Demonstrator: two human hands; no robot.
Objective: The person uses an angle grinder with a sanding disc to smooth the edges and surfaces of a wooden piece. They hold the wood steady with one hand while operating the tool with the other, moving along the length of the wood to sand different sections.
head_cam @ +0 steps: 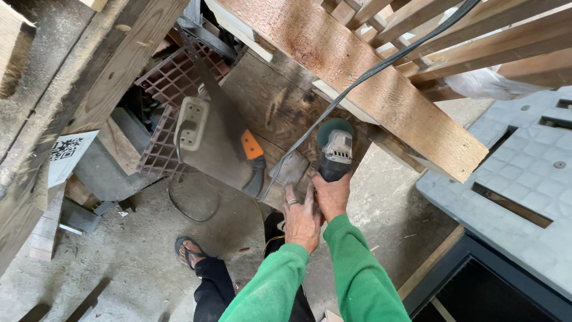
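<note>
Two hands in green sleeves meet at the middle of the view, but the scene begins further left: a white paper label (68, 155) with a black square code leans against rough timber, and a beige power strip (192, 123) lies on a brown plastic grid (173, 77). Just right of it a hand saw (238, 140) with an orange-and-black grip rests flat on the dark, stained board (280, 107). Below, on the dusty concrete, a foot in a sandal (189, 251) shows.

The left hand (302, 217), a ring on one finger, lies with fingers stretched forward along the board's near edge, touching a small grey pad (290, 167); whether it grips anything cannot be told. The right hand (331, 195) is closed around the black body of an angle grinder (335, 152), whose green disc end sits on the board. Its black cable (381, 68) runs up across a pale plank (369, 83). Far right stands a grey plastic workbench (524, 173).
</note>
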